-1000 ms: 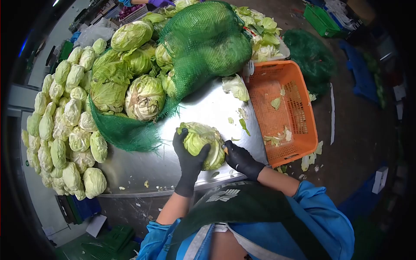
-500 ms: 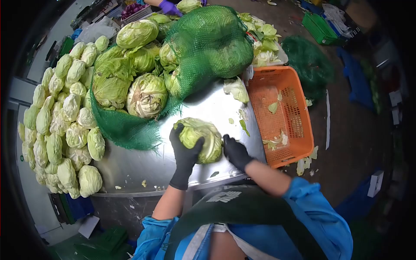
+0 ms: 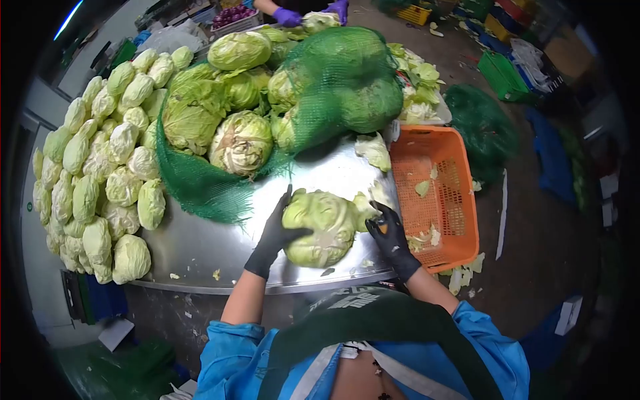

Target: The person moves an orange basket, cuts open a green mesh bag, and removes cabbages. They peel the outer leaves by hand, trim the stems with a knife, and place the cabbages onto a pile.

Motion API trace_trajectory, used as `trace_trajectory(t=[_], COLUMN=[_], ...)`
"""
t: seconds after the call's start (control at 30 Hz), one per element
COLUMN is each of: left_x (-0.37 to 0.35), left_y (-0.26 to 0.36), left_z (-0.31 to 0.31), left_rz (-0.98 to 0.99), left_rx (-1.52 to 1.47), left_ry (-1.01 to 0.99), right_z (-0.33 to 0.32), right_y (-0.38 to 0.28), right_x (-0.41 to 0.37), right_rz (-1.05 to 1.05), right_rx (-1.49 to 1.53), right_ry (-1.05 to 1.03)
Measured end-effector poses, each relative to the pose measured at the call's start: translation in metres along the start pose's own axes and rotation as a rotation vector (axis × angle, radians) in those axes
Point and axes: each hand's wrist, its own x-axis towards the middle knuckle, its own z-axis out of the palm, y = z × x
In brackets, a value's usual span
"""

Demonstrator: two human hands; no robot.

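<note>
A pale green cabbage [image 3: 321, 230] sits on the steel table in front of me. My left hand [image 3: 275, 235], in a black glove, grips its left side, thumb across the front and fingers along the far side. On the other side my right hand [image 3: 392, 241], also black-gloved, closes on a loose cabbage leaf [image 3: 364, 211] at the cabbage's right edge. A small orange-brown bit shows inside that hand; I cannot make out what it is. Behind the cabbage, a green net bag [image 3: 213, 193] lies open around untrimmed cabbages [image 3: 241, 143].
Trimmed cabbages [image 3: 100, 167] are piled along the table's left side. An orange crate [image 3: 470, 200] with leaf scraps stands at the right. Loose leaves [image 3: 373, 152] lie on the steel table [image 3: 200, 257]. Across the table, another person's purple-gloved hands [image 3: 288, 17] hold a cabbage.
The cabbage has turned in my left hand, with a pale patch now facing me. My right hand has moved slightly right, and a leaf now stands out from the cabbage beside it.
</note>
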Motion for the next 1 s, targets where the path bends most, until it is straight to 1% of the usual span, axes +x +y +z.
trace_trajectory(t=[0.03, 0.07, 0.1, 0.13, 0.17, 0.2, 0.23, 0.27, 0.3, 0.33, 0.4, 0.43, 0.47, 0.53, 0.6, 0.63, 0.67, 0.7, 0.73, 0.77, 0.8, 0.83, 0.87, 0.9, 0.93, 0.97, 1.0], left_x=[0.007, 0.011, 0.009, 0.006, 0.007, 0.007, 0.007, 0.008, 0.009, 0.01, 0.012, 0.013, 0.011, 0.003, -0.007, -0.004, -0.005, -0.003, -0.001, 0.006, 0.014, 0.025, 0.036, 0.05, 0.058, 0.066, 0.063], left_y=[0.024, 0.009, 0.009, 0.009, 0.009, 0.021, 0.034, 0.04, 0.039, 0.036, 0.033, 0.04, 0.037, 0.028, 0.016, -0.008, -0.022, -0.017, -0.003, -0.006, -0.011, -0.003, 0.004, 0.018, 0.027, 0.03, 0.022], left_z=[0.015, 0.022, 0.03, 0.038, 0.044, 0.051, 0.056, 0.06, 0.063, 0.067, 0.071, 0.072, 0.074, 0.08, 0.072, 0.062, 0.051, 0.034, 0.022, 0.008, -0.005, -0.011, -0.01, 0.001, 0.016, 0.03, 0.04], left_rz=[-0.14, -0.211, -0.075, 0.064, -0.042, -0.042, -0.114, -0.187, -0.178, -0.18, -0.076, -0.13, -0.133, -0.068, -0.053, 0.012, 0.064, -0.095, -0.2, -0.183, -0.165, -0.119, -0.005, 0.112, 0.225, 0.308, 0.251], left_rx=[-0.089, -0.042, 0.201, 0.443, 0.226, 0.227, 0.253, 0.279, 0.342, 0.34, 0.535, 0.482, 0.482, 0.581, 0.581, 0.345, 0.106, -0.062, -0.222, -0.172, -0.126, -0.004, 0.187, 0.324, 0.461, 0.547, 0.576], left_ry=[0.071, 0.007, -0.016, -0.033, -0.056, -0.06, -0.032, -0.006, 0.035, 0.028, 0.106, 0.083, 0.078, 0.086, 0.056, 0.006, -0.046, -0.126, -0.162, -0.206, -0.248, -0.297, -0.359, -0.354, -0.35, -0.217, -0.09], right_z=[0.0, 0.002, 0.001, -0.003, -0.002, 0.0, 0.001, 0.002, 0.003, 0.001, -0.002, -0.002, -0.003, -0.005, -0.013, -0.014, -0.013, -0.018, -0.031, -0.056, -0.076, -0.083, -0.088, -0.065, -0.048, -0.039, -0.018], right_y=[0.008, 0.019, 0.02, 0.017, 0.019, 0.022, 0.02, 0.016, 0.01, 0.004, -0.009, -0.012, -0.007, 0.023, 0.065, 0.04, 0.048, 0.073, 0.109, 0.155, 0.184, 0.16, 0.136, 0.118, 0.071, 0.032, 0.051], right_x=[-0.001, -0.002, -0.007, -0.012, -0.017, -0.021, -0.021, -0.022, -0.026, -0.026, -0.019, -0.014, 0.0, 0.042, 0.067, 0.066, 0.065, 0.062, 0.065, 0.076, 0.087, 0.078, 0.063, 0.057, 0.046, 0.04, 0.033], right_rz=[0.001, -0.001, 0.023, 0.031, 0.007, -0.014, -0.01, -0.013, -0.01, -0.002, 0.105, 0.116, 0.122, 0.375, 0.211, 0.276, 0.242, 0.264, 0.279, 0.402, 0.523, 0.348, 0.177, 0.011, 0.206, 0.387, 0.084], right_rx=[-0.033, -0.062, 0.013, -0.031, -0.123, -0.215, -0.214, -0.313, -0.413, -0.415, -0.5, -0.564, -0.563, -0.355, -0.389, -0.44, -0.443, -0.277, -0.109, -0.199, -0.292, -0.237, -0.182, -0.215, -0.255, -0.291, -0.366], right_ry=[-0.024, -0.049, -0.083, -0.114, -0.126, -0.137, -0.131, -0.139, -0.152, -0.15, -0.241, -0.231, -0.232, -0.116, -0.13, -0.153, -0.111, -0.116, -0.114, -0.082, -0.049, 0.061, 0.171, 0.275, 0.134, -0.002, 0.074])
